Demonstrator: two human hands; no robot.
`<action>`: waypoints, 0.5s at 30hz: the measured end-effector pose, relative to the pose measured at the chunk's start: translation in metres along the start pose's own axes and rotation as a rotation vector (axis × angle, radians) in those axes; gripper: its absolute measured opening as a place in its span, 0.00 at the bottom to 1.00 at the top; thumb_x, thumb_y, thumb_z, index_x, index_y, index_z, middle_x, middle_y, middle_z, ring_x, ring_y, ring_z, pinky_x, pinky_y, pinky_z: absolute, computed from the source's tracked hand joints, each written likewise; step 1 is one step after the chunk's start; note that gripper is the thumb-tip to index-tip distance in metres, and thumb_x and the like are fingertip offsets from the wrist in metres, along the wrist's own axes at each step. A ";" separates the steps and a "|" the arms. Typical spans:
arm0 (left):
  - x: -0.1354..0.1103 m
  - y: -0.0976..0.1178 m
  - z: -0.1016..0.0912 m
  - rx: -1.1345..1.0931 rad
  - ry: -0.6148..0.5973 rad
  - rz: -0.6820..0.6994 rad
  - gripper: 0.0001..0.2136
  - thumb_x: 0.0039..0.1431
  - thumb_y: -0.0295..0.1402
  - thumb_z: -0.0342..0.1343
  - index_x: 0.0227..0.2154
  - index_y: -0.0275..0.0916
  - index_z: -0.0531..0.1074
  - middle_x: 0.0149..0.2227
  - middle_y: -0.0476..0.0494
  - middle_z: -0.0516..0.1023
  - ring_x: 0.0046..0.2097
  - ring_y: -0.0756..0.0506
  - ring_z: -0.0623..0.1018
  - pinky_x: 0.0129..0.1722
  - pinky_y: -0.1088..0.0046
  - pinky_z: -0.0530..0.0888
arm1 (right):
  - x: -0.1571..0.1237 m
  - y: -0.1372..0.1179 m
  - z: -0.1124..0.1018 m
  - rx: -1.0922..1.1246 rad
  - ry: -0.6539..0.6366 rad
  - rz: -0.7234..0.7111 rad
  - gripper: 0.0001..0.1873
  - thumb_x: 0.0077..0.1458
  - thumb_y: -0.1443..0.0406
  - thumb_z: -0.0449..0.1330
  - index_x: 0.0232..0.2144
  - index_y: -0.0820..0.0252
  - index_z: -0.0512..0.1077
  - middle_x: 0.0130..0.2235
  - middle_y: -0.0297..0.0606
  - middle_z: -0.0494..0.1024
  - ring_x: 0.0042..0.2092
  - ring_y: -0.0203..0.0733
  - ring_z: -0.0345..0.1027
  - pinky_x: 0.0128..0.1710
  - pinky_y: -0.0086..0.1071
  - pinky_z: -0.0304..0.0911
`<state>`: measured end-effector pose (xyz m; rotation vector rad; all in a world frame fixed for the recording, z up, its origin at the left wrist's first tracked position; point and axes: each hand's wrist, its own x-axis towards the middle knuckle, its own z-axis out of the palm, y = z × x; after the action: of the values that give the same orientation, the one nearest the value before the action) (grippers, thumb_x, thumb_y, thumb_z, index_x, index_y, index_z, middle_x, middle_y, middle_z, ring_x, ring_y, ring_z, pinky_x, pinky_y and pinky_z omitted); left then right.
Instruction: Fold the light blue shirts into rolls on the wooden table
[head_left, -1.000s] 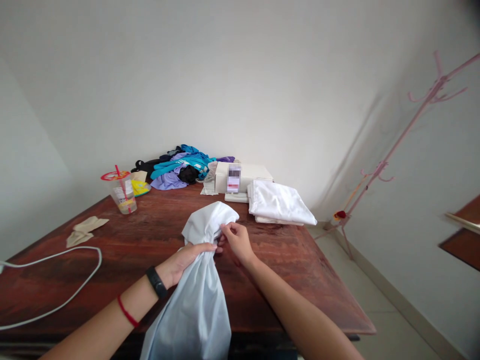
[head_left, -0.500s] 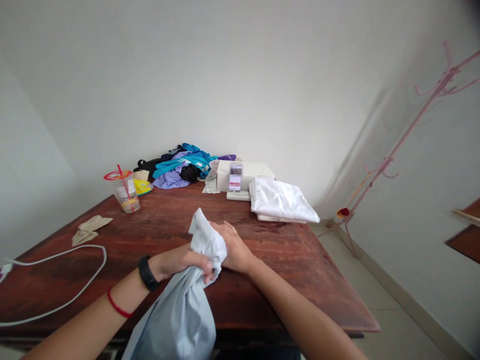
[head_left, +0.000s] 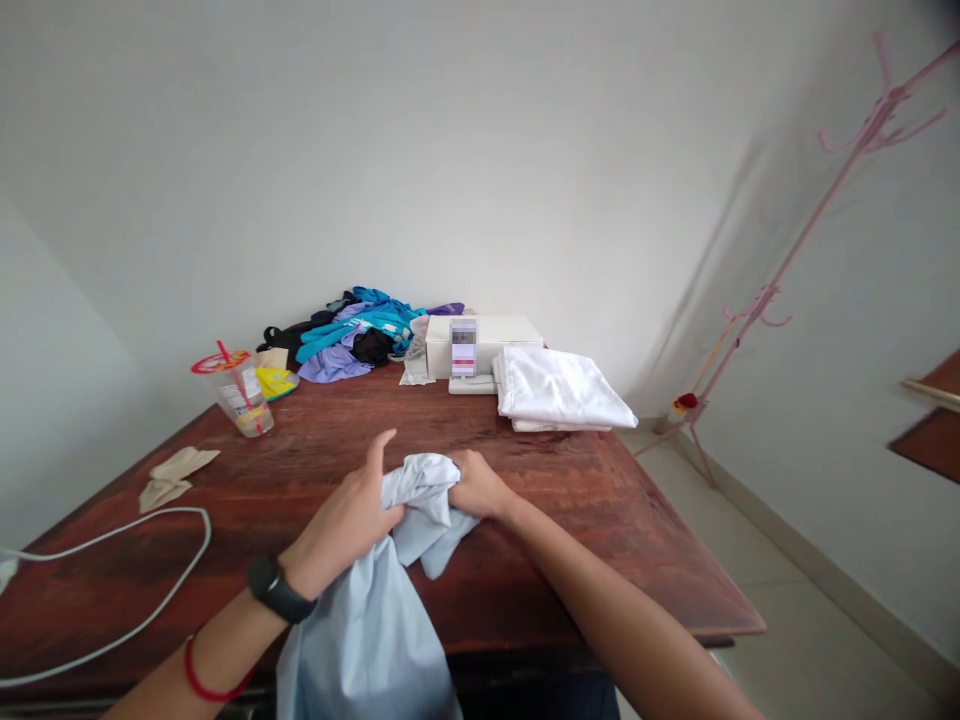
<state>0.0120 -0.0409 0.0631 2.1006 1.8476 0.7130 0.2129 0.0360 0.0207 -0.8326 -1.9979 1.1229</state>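
A light blue cloth (head_left: pixel 367 630) hangs over the near table edge, its upper part bunched and twisted between both hands. My left hand (head_left: pixel 346 520), with a black band on the wrist, is closed round the bunched part from the left; its thumb sticks up and the other fingers are mostly hidden. On the right side of the twist, my right hand (head_left: pixel 481 487) grips the cloth with bent fingers. A loose end of the cloth droops below the right hand. Whether it is a garment or a bag, I cannot tell.
On the dark wooden table (head_left: pixel 300 470) stand a plastic cup (head_left: pixel 244 395) and a white box (head_left: pixel 510 332). Folded white fabric (head_left: pixel 562 388), piled clothes (head_left: pixel 352 335), a beige cloth scrap (head_left: pixel 176 475) and a white cable (head_left: pixel 206 535) lie around. A pink coat rack (head_left: pixel 817 215) leans at right.
The upright end of the cloth has been turned over to the right and now droops. My left thumb has lifted off the cloth, and the right hand has shifted slightly right.
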 end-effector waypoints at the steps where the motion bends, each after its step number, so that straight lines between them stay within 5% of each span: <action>1: -0.002 -0.002 -0.001 0.116 0.029 0.072 0.45 0.53 0.24 0.58 0.71 0.42 0.43 0.52 0.35 0.77 0.49 0.36 0.81 0.45 0.64 0.76 | 0.000 -0.003 -0.002 0.047 -0.085 0.027 0.03 0.43 0.68 0.61 0.22 0.63 0.72 0.25 0.29 0.75 0.33 0.40 0.68 0.34 0.27 0.61; 5: -0.012 0.000 0.001 0.459 0.073 0.477 0.39 0.61 0.21 0.52 0.71 0.55 0.46 0.66 0.34 0.61 0.57 0.36 0.76 0.46 0.62 0.77 | -0.004 -0.009 -0.004 0.371 -0.278 0.229 0.05 0.38 0.69 0.62 0.24 0.64 0.74 0.24 0.30 0.74 0.29 0.37 0.65 0.31 0.28 0.62; 9: -0.008 -0.003 0.013 0.555 0.167 0.777 0.28 0.66 0.24 0.51 0.67 0.48 0.58 0.68 0.34 0.60 0.67 0.31 0.62 0.59 0.49 0.68 | -0.008 -0.004 0.007 0.737 -0.366 0.405 0.15 0.36 0.67 0.65 0.32 0.64 0.76 0.29 0.34 0.78 0.31 0.40 0.71 0.35 0.33 0.66; 15: 0.017 -0.020 0.016 0.334 0.033 0.797 0.19 0.68 0.28 0.51 0.60 0.42 0.67 0.57 0.38 0.75 0.57 0.41 0.74 0.57 0.58 0.68 | -0.006 0.003 0.018 0.913 -0.348 0.536 0.22 0.36 0.59 0.73 0.35 0.64 0.76 0.31 0.36 0.80 0.34 0.40 0.73 0.42 0.35 0.67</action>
<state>0.0042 -0.0185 0.0427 3.0945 1.1444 0.6078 0.2023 0.0242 0.0100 -0.6923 -1.2364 2.3576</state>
